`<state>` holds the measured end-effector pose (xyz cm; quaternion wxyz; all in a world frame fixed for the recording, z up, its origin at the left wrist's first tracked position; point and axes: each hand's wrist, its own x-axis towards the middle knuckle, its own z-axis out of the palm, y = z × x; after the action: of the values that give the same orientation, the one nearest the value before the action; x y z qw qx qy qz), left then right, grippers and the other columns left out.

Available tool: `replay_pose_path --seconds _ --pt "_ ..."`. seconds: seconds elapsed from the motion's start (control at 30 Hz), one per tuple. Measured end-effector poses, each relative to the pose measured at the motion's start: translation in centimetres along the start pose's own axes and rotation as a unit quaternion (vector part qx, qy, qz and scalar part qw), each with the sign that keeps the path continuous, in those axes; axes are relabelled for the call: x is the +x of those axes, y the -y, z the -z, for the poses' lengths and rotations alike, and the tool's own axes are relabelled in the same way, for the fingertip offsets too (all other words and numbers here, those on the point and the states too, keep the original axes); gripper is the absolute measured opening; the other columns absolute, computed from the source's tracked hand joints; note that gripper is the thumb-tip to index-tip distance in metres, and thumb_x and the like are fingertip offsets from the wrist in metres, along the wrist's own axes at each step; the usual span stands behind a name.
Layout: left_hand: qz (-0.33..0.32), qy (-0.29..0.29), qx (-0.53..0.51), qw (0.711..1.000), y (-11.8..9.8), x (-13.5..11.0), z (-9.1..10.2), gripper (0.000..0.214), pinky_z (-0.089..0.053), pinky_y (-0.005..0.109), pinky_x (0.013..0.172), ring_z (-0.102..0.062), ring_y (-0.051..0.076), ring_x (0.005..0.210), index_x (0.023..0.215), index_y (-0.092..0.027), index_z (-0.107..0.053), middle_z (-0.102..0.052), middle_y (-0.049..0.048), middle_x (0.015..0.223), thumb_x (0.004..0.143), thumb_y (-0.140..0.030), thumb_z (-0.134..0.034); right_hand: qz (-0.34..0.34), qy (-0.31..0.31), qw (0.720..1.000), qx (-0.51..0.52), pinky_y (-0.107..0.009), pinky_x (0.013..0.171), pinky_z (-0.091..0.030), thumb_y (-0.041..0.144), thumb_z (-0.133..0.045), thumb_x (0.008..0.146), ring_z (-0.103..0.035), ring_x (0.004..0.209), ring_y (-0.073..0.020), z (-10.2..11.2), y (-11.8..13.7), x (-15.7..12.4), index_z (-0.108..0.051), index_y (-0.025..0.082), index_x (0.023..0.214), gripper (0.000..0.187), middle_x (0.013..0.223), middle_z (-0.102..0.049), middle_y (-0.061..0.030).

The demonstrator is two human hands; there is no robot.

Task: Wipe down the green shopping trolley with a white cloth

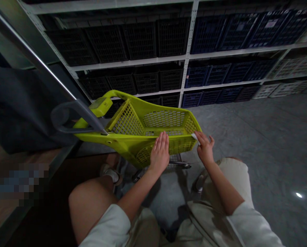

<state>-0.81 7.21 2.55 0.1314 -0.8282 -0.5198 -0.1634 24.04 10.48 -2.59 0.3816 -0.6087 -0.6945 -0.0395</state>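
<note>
A yellow-green plastic shopping cart (133,142) with perforated basket walls stands in front of my knees. My left hand (160,152) lies with its fingers stretched out against the near side of the cart, fingertips at the rim. At the right end of that rim, my right hand (205,148) pinches a small white cloth or tissue (195,138) against the cart's corner. The fingers partly cover the white piece. Inside, the basket's bottom shows only in part.
Behind the cart, a white metal shelf (186,65) holds rows of black crates (140,39) and blue crates (210,32), with pale crates at the far right. A metal pole (40,58) rises from the cart's grey handle (85,115). Grey floor (271,144) extends to the right.
</note>
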Motion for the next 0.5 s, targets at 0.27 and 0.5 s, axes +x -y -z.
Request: replay_pose_path --seconds 0.27,0.5 --pt "0.001 -0.021 0.004 1.0 -0.5 0.2 -0.7 0.072 -0.023 0.044 0.126 -0.011 0.027 0.155 0.155 0.002 -0.02 -0.022 0.0204 0.165 0.089 -0.014 -0.045 -0.02 -0.03 0.999 -0.012 -0.053 0.118 -0.016 0.003 -0.04 0.074 -0.051 0.135 -0.0228 -2.1 8.2 0.3 -0.056 0.021 0.136 0.067 0.136 -0.065 -0.0094" --pt "0.009 -0.02 0.024 0.999 0.0 -0.1 -0.6 0.067 -0.024 0.044 0.126 -0.017 0.029 0.154 0.154 0.003 -0.025 -0.026 0.0213 0.163 0.092 -0.015 -0.043 0.113 0.066 0.991 0.008 -0.05 0.121 -0.009 0.0 -0.041 0.073 -0.049 0.138 -0.0197 -1.9 11.8 0.8 -0.049 0.024 0.144 0.075 0.145 -0.059 -0.0058"
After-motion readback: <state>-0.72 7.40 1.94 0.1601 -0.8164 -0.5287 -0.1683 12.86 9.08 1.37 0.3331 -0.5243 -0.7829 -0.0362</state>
